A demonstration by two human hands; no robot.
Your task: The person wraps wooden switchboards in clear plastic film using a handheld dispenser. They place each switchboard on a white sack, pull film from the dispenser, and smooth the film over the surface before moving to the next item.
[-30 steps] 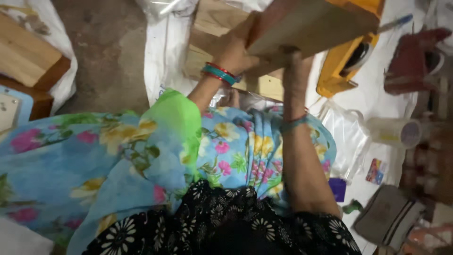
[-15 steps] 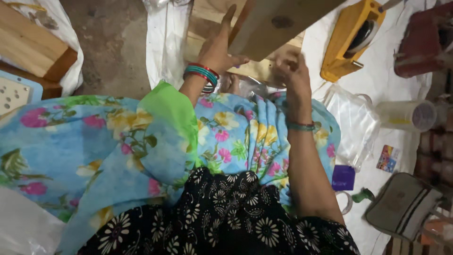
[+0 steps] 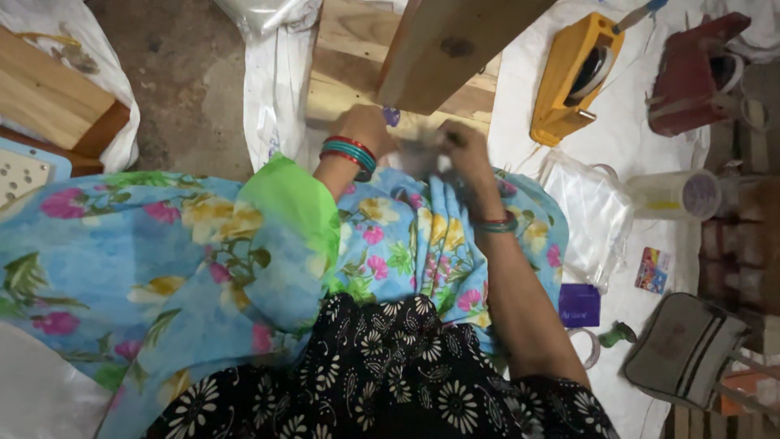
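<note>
My left hand [image 3: 367,130], with red and green bangles at the wrist, and my right hand [image 3: 461,150] meet over my lap on the flowered blue cloth [image 3: 406,236]. Their fingers are curled together around a small greyish thing [image 3: 416,153] that is too blurred to make out. Just above the hands a wooden board [image 3: 455,41] slants up out of the top of the view, and neither hand touches it. A flat wooden plank [image 3: 349,49] lies under it on the floor.
A yellow tape dispenser [image 3: 569,77] lies at the upper right on white sheeting, beside a red holder [image 3: 691,73]. Clear plastic bags [image 3: 593,211], a tape roll [image 3: 674,195], a purple card [image 3: 579,305] and a grey pouch [image 3: 686,349] lie at the right. Wooden blocks [image 3: 49,97] sit at the left.
Both hands have let go of the wooden board and dropped to my lap, where they close together on something small. The view has tilted down a little.
</note>
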